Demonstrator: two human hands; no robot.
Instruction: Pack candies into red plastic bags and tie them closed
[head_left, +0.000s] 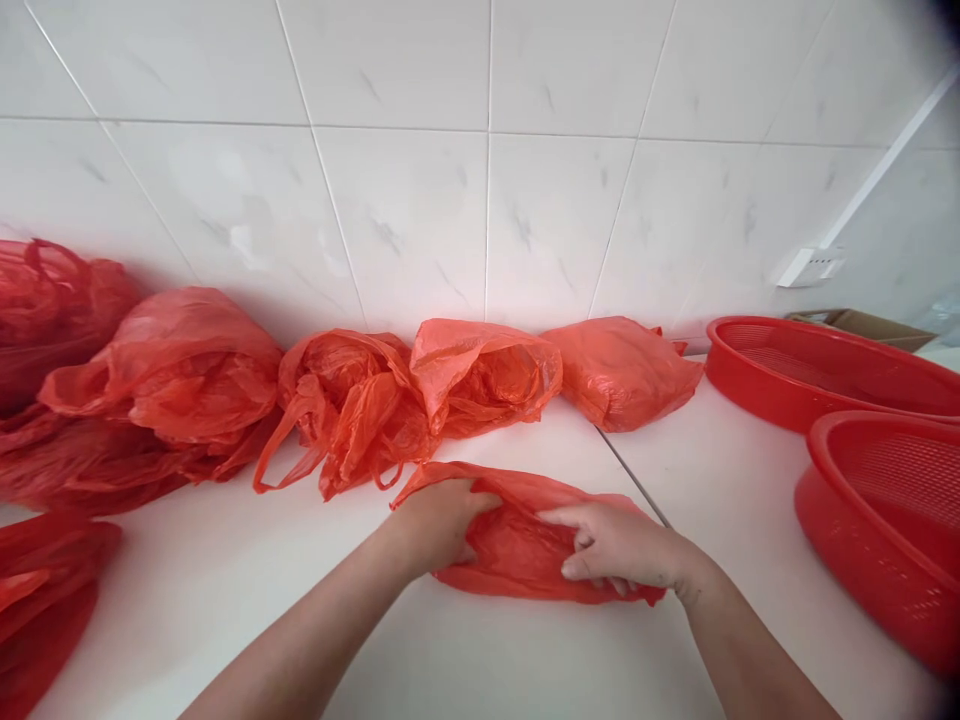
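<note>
A thin red plastic bag (pixel 517 550) lies on the white table in front of me, its mouth spread open and facing up. My left hand (pixel 442 520) reaches into the left side of the mouth, thumb and index finger apart, the other fingers partly hidden by the plastic. On the right side, my right hand (pixel 619 545) touches the bag with the index finger stretched out and the thumb apart from it; its other fingers are curled and partly hidden. Whatever is inside the bag cannot be made out beyond crumpled red plastic.
Several filled red bags line the tiled wall (pixel 405 200), among them a closed bundle (pixel 630 370). Another red bag (pixel 45 600) lies at the left edge. Two red plastic baskets (pixel 825 520) stand at right, near a cardboard box (pixel 870 325). A seam (pixel 637 485) crosses the tabletop.
</note>
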